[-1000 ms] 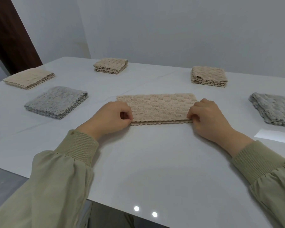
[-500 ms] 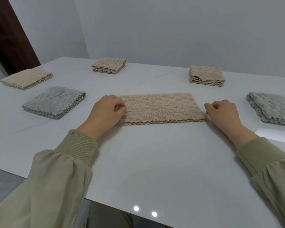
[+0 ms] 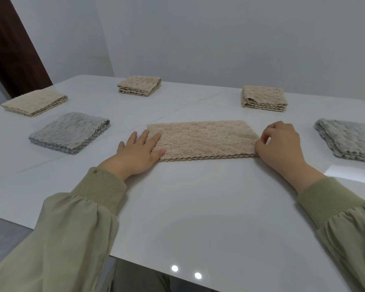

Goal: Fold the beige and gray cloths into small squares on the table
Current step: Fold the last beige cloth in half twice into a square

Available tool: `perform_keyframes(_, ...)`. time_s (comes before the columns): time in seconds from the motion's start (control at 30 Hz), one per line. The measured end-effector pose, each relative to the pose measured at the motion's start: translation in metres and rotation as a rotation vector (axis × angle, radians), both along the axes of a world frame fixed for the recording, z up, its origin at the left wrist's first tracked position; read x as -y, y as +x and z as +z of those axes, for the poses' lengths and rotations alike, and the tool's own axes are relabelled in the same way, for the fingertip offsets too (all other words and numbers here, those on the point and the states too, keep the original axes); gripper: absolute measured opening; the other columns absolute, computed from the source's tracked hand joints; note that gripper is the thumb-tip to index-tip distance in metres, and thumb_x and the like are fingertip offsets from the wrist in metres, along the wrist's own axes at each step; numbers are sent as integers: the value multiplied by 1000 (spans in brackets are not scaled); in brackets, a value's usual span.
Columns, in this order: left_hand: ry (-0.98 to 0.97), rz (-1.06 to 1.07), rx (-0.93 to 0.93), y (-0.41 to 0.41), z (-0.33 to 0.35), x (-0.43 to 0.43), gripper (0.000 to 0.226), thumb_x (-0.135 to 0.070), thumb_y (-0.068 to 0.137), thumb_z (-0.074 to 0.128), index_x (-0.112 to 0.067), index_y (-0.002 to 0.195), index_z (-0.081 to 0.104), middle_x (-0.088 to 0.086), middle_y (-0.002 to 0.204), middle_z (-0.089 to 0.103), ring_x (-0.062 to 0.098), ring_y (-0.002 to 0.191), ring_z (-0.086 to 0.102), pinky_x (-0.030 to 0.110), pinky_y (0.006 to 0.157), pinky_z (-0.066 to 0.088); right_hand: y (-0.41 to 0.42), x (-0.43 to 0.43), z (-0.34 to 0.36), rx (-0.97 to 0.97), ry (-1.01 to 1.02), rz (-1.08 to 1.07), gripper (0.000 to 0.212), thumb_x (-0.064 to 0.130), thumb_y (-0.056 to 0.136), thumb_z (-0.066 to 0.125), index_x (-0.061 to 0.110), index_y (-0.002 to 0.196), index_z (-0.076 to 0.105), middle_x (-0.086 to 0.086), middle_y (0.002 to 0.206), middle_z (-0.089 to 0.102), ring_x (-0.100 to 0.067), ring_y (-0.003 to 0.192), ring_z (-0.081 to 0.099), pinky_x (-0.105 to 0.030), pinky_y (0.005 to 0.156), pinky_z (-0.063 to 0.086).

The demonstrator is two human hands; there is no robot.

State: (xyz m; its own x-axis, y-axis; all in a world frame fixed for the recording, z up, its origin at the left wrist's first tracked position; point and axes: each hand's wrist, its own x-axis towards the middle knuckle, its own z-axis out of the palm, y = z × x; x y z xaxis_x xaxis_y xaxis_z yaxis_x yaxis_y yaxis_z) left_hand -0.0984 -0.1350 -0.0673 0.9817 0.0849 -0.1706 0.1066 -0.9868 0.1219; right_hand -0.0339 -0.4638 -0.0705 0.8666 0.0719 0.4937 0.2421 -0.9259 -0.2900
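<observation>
A beige cloth [image 3: 204, 139], folded once into a long rectangle, lies flat in the middle of the white table [image 3: 188, 207]. My left hand [image 3: 138, 153] rests flat on its left end with straight fingers. My right hand [image 3: 279, 144] sits at the right end, fingers curled, thumb and fingertips pinching the near right corner of the cloth.
Folded squares lie around: a gray cloth [image 3: 70, 132] at left, a beige one [image 3: 35, 102] at far left, two beige ones [image 3: 139, 85] [image 3: 262, 99] at the back, a gray one [image 3: 350, 139] at right. The table's near edge runs close to my sleeves.
My left hand has let go of the left end and opened flat on it. My right hand let go, drew aside, then came back to pinch the right corner.
</observation>
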Motion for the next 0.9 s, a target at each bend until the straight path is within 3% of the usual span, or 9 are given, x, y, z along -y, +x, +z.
perform_keyframes(0.17,52,-36,106,-1,1,-1,64,-60,94,24,-34,151,7,-2,160,-7,23,146,-12,54,115,0,-3,-2,1,-66,-207,-95,25,22,78,53,3,71,68,-15,100,61,-36,98,48,-42,89,36)
perform_keyframes(0.33,22,-190,382,-4,3,20,62,-55,95,29,-30,150,17,-2,160,5,20,147,-5,49,116,3,-13,-14,4,44,-232,-11,37,26,84,45,2,109,60,-23,131,48,-40,124,40,-56,107,25)
perform_keyframes(0.4,12,-242,349,-4,0,34,59,-53,97,24,-33,150,12,-3,160,2,19,147,-6,47,117,2,-20,-31,4,3,-177,152,48,30,89,36,4,128,50,-22,144,38,-36,135,32,-53,111,21)
perform_keyframes(0.5,-14,-240,147,-1,-5,40,56,-54,98,16,-36,150,9,-6,160,-2,19,146,-8,46,118,0,-25,-49,-3,-269,-286,209,52,39,100,24,15,146,30,-6,155,26,-22,144,18,-49,114,11)
perform_keyframes(0.57,-160,-214,151,6,-3,36,52,-51,99,17,-32,144,35,-4,157,21,23,146,9,46,118,9,-21,-52,0,-287,-179,166,54,43,100,20,16,145,34,-3,150,38,-22,141,26,-49,114,13)
perform_keyframes(0.63,-390,-139,371,15,2,37,50,-42,98,23,-18,109,66,1,123,60,30,125,43,44,105,34,-12,-60,12,-144,-9,134,58,41,96,17,13,140,43,-6,143,47,-25,136,34,-49,114,19)
perform_keyframes(0.7,-331,-46,587,24,5,42,42,-30,97,31,-10,94,67,3,99,66,27,114,50,41,98,38,-3,-76,17,-92,41,169,55,37,96,21,12,141,41,-8,148,40,-25,139,28,-47,115,18)
perform_keyframes(0.8,-86,-46,610,39,5,58,38,-24,99,30,-14,117,61,1,123,61,24,135,33,42,112,20,10,-104,15,-157,-33,206,47,25,101,27,12,145,33,-10,156,23,-25,144,16,-45,117,11)
perform_keyframes(0.9,-31,-41,484,52,2,69,45,-28,100,23,-15,139,42,1,148,40,25,143,16,46,115,13,21,-119,10,-231,-98,235,48,25,101,24,15,148,27,-7,159,15,-24,146,9,-49,117,6)
